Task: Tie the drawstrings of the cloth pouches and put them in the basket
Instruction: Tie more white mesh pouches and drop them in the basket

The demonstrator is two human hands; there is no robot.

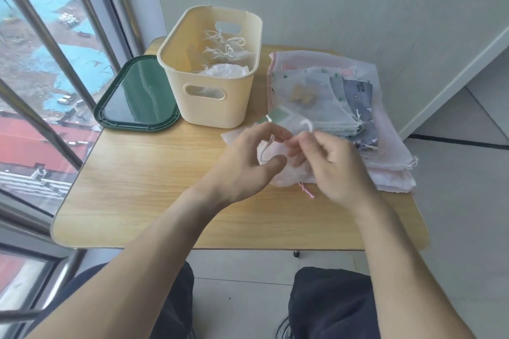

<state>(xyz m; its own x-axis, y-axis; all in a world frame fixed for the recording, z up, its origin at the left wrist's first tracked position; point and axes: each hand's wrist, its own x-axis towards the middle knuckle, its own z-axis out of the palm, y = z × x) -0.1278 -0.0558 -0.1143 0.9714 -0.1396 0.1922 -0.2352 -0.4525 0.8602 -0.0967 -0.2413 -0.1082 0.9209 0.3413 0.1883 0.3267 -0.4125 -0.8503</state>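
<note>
A: Listing the surface (143, 190) contents. Item one?

B: Cream plastic basket (217, 107), near the far left corner; tied white pouches (228, 48) inside, drawstrings knotted in bows.

A: Item two?

B: Dark green lid (137, 96), flat, touching the basket's left side, reaching the surface's left edge.

A: Item three?

B: Stack of flat cloth pouches (341, 96), along the right edge; sheer white ones on top, a grey printed one (356, 96) among them, pink ones at the bottom. Loose cord ends hang off the stack's near side.

A: Item in work?

B: One pale sheer pouch (278, 170), lying on the surface just in front of the stack and under both hands. Left hand (248, 162): grip narrow, fingers curled, pinching a white drawstring (268, 146). Right hand (333, 162): grip narrow, fingertips pinched on the other drawstring loop (308, 125). Hands nearly touch. A pink cord end (307, 192) shows below them.

A: Anything else?

B: Window (41, 63) along the left edge; the person's dark-clad knees (330, 305) below the near edge.
</note>
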